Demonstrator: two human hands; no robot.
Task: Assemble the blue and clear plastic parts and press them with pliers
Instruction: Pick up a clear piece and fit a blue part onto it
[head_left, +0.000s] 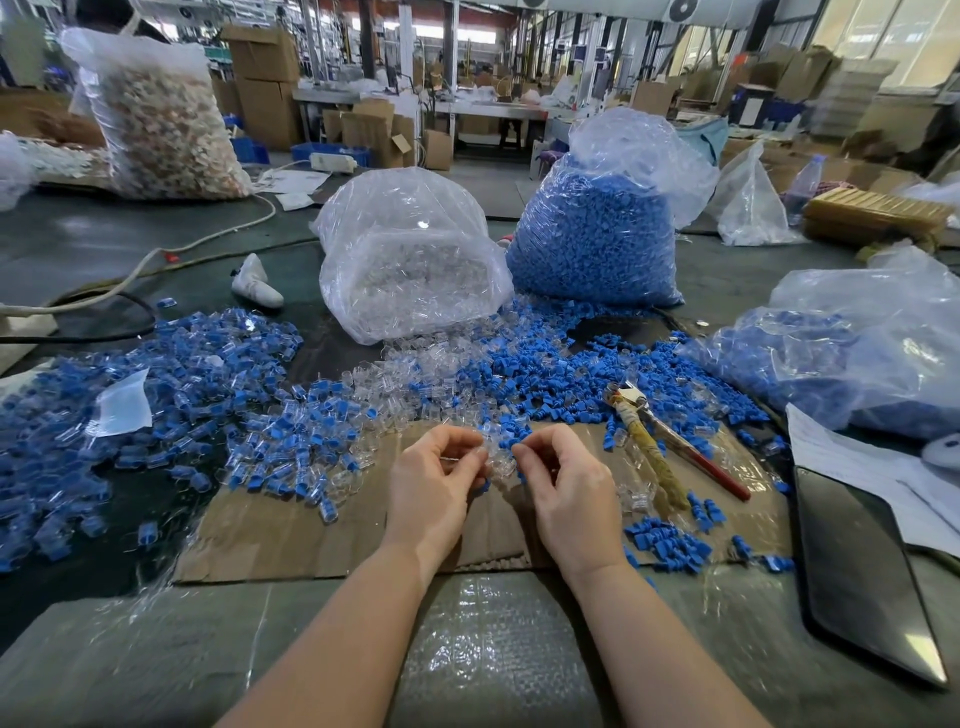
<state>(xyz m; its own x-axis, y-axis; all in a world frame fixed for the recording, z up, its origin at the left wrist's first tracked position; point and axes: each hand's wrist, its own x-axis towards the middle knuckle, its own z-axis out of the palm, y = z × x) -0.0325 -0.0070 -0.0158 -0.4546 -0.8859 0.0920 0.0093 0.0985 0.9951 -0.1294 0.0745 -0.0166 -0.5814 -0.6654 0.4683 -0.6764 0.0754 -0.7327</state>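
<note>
Factory bench, cardboard sheet (311, 540) near centre. Left hand (434, 483) and right hand (569, 486) pinch clear plastic parts (500, 460) together — joining step, likely. Pliers (660, 441) lie right, untouched — pressing comes next.

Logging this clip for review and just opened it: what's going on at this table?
A person is fitting small plastic parts together by hand over a cardboard sheet. The left hand and right hand pinch clear parts between them. The pliers lie untouched to the right. Loose blue and clear pieces cover the table, with a bag of clear parts and a bag of blue parts behind.
</note>
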